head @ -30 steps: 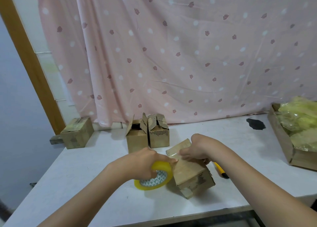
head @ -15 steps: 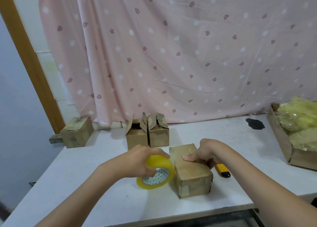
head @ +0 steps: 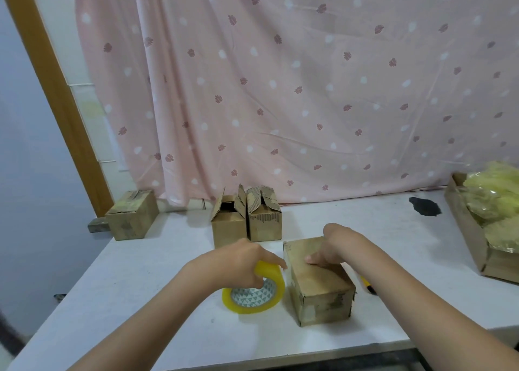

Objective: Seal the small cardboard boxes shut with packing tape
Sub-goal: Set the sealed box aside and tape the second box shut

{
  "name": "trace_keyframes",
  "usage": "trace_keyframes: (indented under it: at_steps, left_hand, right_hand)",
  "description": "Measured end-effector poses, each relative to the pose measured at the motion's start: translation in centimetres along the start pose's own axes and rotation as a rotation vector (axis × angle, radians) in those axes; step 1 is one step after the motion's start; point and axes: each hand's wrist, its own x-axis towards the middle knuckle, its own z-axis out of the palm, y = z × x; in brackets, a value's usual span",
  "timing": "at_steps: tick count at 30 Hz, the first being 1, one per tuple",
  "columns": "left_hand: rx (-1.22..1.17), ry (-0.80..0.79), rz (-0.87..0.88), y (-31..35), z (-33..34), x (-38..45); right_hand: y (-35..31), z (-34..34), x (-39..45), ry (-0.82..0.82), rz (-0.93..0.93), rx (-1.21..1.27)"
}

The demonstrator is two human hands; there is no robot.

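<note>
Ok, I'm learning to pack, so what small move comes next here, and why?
Probably draw the yellow roll of packing tape, gripped by the left hand, across the closed brown cardboard box. The right hand rests on its top, steadying it, and the roll sits right beside its left edge.

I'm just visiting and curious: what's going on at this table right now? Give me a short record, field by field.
Activity: sealing small cardboard boxes with tape
Left hand: grips the yellow tape roll, which stands on the table
Right hand: rests on top of the closed box
Waiting boxes: two open boxes side by side behind the hands
Set aside: another closed box at the table's far left corner
Beside the box: yellow cutter, mostly hidden by the right arm
Far right: carton of yellowish plastic bags
</note>
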Motion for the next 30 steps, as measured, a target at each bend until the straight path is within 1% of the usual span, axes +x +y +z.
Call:
trace_keyframes:
  at_steps: [2, 3, 7, 12, 15, 17, 24, 30]
  left_hand:
    - [0.020, 0.002, 0.014, 0.3, 0.2, 0.5]
    - [0.026, 0.001, 0.013, 0.4, 0.2, 0.6]
    - [0.014, 0.017, 0.008, 0.2, 0.4, 0.9]
    - [-0.051, 0.027, -0.036, -0.6, 0.7, 0.3]
    - [-0.099, 0.045, -0.055, -1.1, 0.6, -0.4]
    - [-0.132, 0.053, -0.052, -1.4, 0.5, -0.9]
    - [-0.205, 0.079, -0.065, -2.1, 0.8, -1.7]
    - [-0.150, 0.057, -0.060, -1.0, -0.5, -1.7]
  right_hand:
    - [-1.0, 0.2, 0.1, 0.053, -0.032, -0.089]
    - [-1.4, 0.3, 0.0, 0.043, -0.044, -0.113]
    - [-2.5, 0.1, -0.6, -0.073, -0.041, -0.078]
    - [-3.4, 0.7, -0.8, -0.046, -0.049, -0.136]
    - [-3.5, 1.3, -0.5, 0.000, -0.065, -0.163]
    - [-3.7, 1.3, -0.3, -0.015, -0.065, -0.171]
    - [-2.5, 0.6, 0.1, -0.042, -0.023, -0.073]
    - [-1.1, -0.2, -0.2, -0.060, -0.026, 0.060]
